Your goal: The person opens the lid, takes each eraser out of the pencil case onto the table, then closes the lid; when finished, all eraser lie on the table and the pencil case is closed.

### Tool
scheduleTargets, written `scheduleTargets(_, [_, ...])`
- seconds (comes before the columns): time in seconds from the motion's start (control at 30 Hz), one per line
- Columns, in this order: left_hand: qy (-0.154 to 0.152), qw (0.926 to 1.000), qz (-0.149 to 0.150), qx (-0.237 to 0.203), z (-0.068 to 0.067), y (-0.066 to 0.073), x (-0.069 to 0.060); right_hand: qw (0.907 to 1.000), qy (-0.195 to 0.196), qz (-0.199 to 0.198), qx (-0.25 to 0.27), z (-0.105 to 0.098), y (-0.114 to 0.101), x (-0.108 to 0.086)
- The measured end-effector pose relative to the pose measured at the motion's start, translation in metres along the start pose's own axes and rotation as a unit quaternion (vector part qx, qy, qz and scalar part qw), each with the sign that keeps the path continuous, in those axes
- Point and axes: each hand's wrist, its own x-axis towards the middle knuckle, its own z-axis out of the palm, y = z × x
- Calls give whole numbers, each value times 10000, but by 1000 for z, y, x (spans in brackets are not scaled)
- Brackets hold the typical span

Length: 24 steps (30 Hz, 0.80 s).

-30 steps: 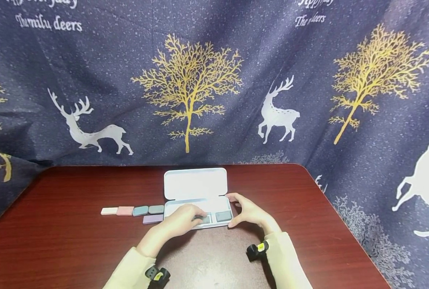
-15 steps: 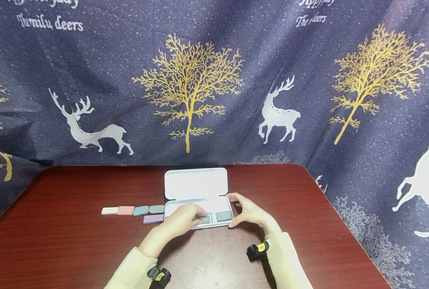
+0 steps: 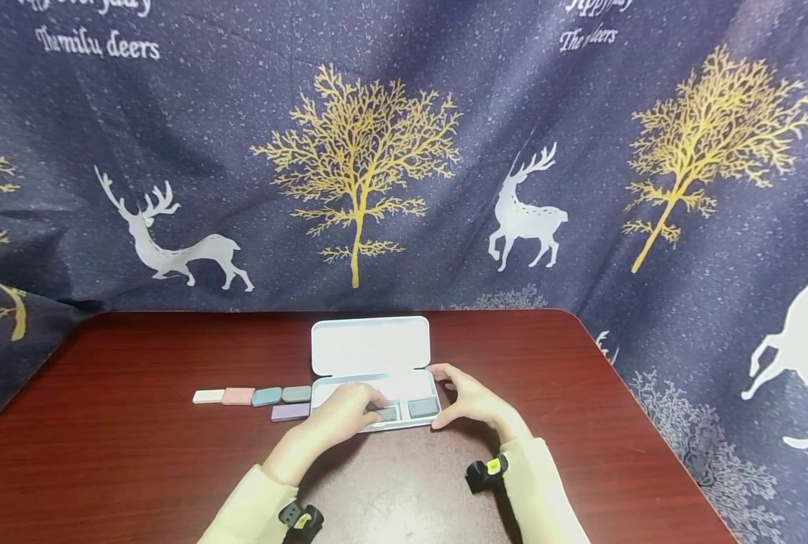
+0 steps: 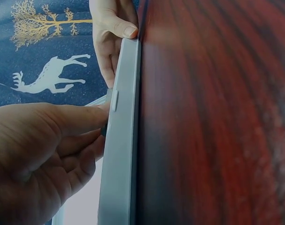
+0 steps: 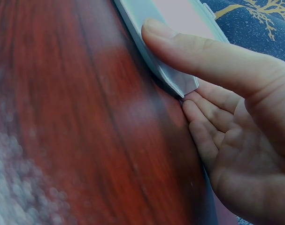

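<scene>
A pale case (image 3: 370,345) lies with its lid raised on the table. My left hand (image 3: 339,412) reaches into it and pinches a small grey block (image 3: 387,414) between thumb and fingers, the block partly hidden by the hand. In the left wrist view, only a dark bit of that block shows behind the case's front wall (image 4: 121,140). A second grey-blue block (image 3: 423,408) sits in the right compartment. My right hand (image 3: 470,397) holds the case's right end, thumb at the front corner and fingers behind; the right wrist view shows the thumb (image 5: 180,42) over the rim.
Left of the case lies a row of small blocks: white (image 3: 208,396), pink (image 3: 239,396), blue (image 3: 266,397) and grey-green (image 3: 297,394). A purple block (image 3: 290,412) lies in front of the row, close to the case. A patterned cloth (image 3: 404,151) hangs behind the dark red table (image 3: 139,453).
</scene>
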Motion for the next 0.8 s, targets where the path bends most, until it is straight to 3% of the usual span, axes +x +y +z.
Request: scheduleTargets(0.8, [-62, 9999, -38, -87, -2, 1, 0, 9999, 37, -142, 11, 1, 2, 1])
